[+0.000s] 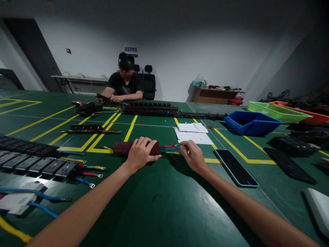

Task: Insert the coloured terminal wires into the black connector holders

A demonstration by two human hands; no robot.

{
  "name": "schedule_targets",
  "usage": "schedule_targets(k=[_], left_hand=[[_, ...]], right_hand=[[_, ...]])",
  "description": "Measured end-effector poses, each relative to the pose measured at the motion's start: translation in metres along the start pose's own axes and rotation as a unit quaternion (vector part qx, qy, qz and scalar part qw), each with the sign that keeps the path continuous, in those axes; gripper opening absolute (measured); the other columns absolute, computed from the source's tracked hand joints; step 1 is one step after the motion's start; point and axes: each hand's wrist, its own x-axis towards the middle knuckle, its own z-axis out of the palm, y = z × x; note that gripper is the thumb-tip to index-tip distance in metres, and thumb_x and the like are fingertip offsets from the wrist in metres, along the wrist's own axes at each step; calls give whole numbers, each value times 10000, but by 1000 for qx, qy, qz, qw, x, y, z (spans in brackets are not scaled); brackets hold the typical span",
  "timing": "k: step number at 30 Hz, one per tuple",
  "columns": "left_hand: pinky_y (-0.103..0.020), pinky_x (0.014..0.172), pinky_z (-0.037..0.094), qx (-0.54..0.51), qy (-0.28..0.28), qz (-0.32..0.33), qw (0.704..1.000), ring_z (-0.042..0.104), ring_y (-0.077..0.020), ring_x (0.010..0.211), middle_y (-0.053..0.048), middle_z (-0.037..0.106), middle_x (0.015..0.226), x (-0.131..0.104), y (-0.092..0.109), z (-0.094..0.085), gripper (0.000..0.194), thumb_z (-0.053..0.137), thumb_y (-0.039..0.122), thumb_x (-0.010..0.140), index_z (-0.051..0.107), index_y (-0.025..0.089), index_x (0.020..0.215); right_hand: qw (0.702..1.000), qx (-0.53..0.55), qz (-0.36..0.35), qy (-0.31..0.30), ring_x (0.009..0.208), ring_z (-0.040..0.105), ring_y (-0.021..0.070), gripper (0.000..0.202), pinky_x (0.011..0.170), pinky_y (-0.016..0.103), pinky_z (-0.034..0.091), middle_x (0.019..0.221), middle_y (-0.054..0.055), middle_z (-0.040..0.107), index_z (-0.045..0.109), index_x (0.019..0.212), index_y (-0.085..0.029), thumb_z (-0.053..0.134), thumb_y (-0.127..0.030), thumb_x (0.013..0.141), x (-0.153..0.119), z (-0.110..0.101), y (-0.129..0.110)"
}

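Note:
A dark red socket strip (120,148) lies across the green table in front of me. My left hand (141,151) is closed over its right part, fingers across the top and thumb along the near side. From the strip's right end come several thin wires (169,148) with red, blue and yellow-green ends. A short yellow-tipped lead (107,148) sticks out on the left. Just beyond the wire ends is my right hand (192,155), its fingers curled and thumb close to the index finger. Whatever sits between those fingertips is too small to make out.
Black socket strips (55,166) with lugged cables lie at left. White paper (194,137), a phone (236,168) and a blue bin (252,121) are to the right. Across the table sits a person (125,84) holding a dark object, behind a row of strips (151,109).

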Motion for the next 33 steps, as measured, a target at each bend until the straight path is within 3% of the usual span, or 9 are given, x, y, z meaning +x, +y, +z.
schedule_targets(k=[33], left_hand=[[-422,822,434,-5,-2,1,1000,552,-297,982,-128,620,1073,1,1,-1,588,625,620,855,632,167,1230]], right_hand=[[999,-3,6,-36,787,603,208,180,717,329,460,908,66,637,610,985,-223,446,-295,997,1,0,1]])
